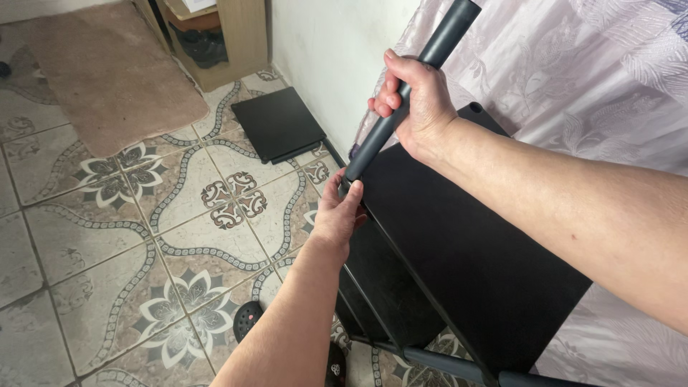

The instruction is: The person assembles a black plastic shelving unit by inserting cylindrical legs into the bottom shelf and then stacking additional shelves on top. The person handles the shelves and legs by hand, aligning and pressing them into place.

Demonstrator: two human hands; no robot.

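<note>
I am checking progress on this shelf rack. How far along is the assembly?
Done: one black shelf panel sits on its frame rails. In hand: the right hand grips a grey tube while the left hand steadies its lower end at the panel corner. Left: another black panel lies loose on the tiled floor.

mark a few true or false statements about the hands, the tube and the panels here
1. The right hand grips a dark grey tube. True.
2. The left hand rests flat on the floor tiles. False: it is at the tube's lower end, by the corner of the black shelf panel.
3. A separate black square panel lies on the patterned tile floor. True.
4. The tube lies flat on the floor. False: it is held tilted, upper end toward the curtain.
5. A brownish mat lies on the floor. True.
</note>
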